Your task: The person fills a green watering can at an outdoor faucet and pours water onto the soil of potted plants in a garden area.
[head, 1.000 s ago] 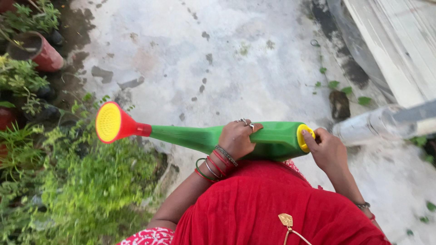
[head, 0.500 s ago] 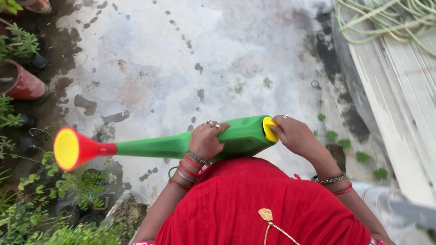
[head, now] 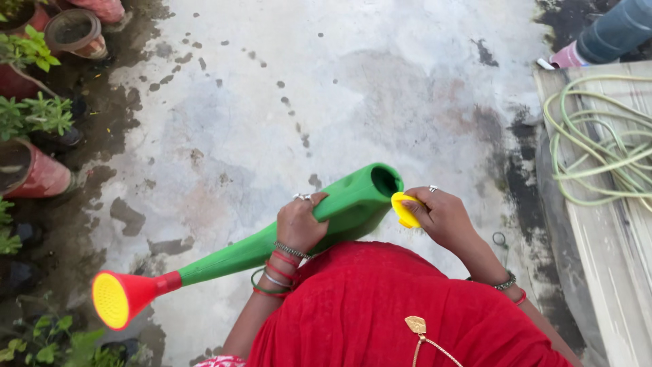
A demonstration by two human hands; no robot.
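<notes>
From the head camera, bare concrete floor [head: 339, 88] lies wide open ahead, hemmed by potted plants [head: 27, 122] on the left and a wooden ledge [head: 611, 258] with one coiled hose [head: 598, 136] on the right. One green watering can [head: 346, 204] tilts across the body, its red-and-yellow sprinkler head [head: 119, 299] low and its mouth uncovered. The left hand [head: 299, 224] grips the can; the right hand [head: 441, 217] pinches one yellow cap [head: 405, 211] just beside the mouth.

bare concrete floor [head: 353, 88] ahead, pots [head: 41, 102] left
</notes>
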